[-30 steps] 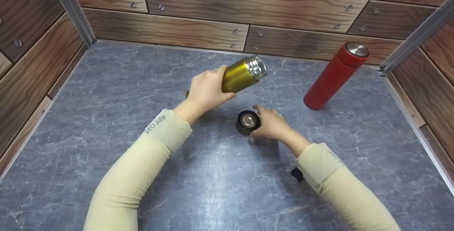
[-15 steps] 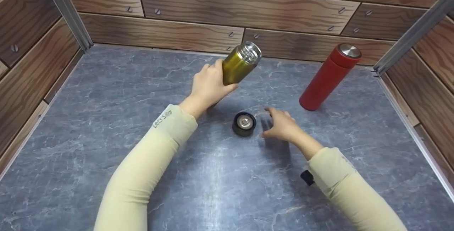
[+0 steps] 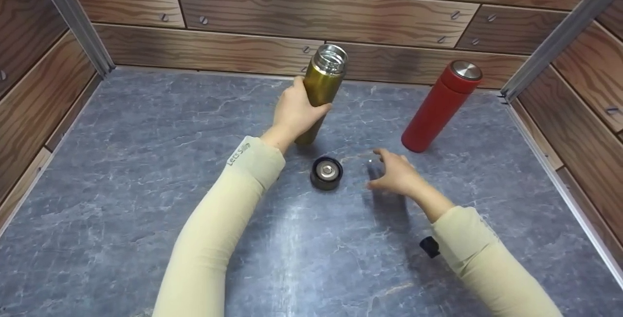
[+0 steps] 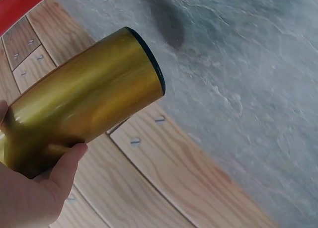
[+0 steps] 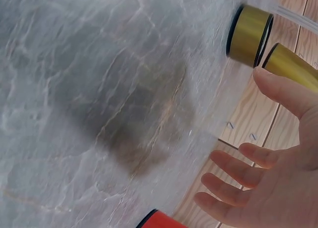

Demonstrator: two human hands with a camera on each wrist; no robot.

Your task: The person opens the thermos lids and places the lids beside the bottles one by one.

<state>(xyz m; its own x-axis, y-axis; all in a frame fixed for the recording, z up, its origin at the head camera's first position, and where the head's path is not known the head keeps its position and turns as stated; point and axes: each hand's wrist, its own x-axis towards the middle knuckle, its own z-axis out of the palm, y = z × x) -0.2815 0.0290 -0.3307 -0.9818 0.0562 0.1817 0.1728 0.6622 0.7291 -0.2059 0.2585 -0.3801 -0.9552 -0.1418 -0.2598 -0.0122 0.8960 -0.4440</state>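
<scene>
My left hand [image 3: 296, 112] grips a gold thermos bottle [image 3: 322, 85] around its middle. The bottle leans slightly, its bare metal mouth facing up, and in the left wrist view its dark-rimmed base [image 4: 149, 59] hangs over the table with a shadow apart from it. Below it on the table lies its lid [image 3: 326, 173], inner side up; the right wrist view shows the lid's gold wall [image 5: 248, 37]. To the right of the lid hovers my right hand [image 3: 396, 173], thumb and fingers spread, holding nothing.
A red thermos [image 3: 438, 110] with a steel-topped lid stands at the back right. Plank-patterned walls [image 3: 253, 10] enclose the grey marbled table [image 3: 121, 200] at the back and sides. A small black object [image 3: 430, 247] shows beside the right sleeve.
My right hand has let go of the lid and drawn away to the right. My left hand has turned the gold thermos bottle from strongly tilted to nearly upright.
</scene>
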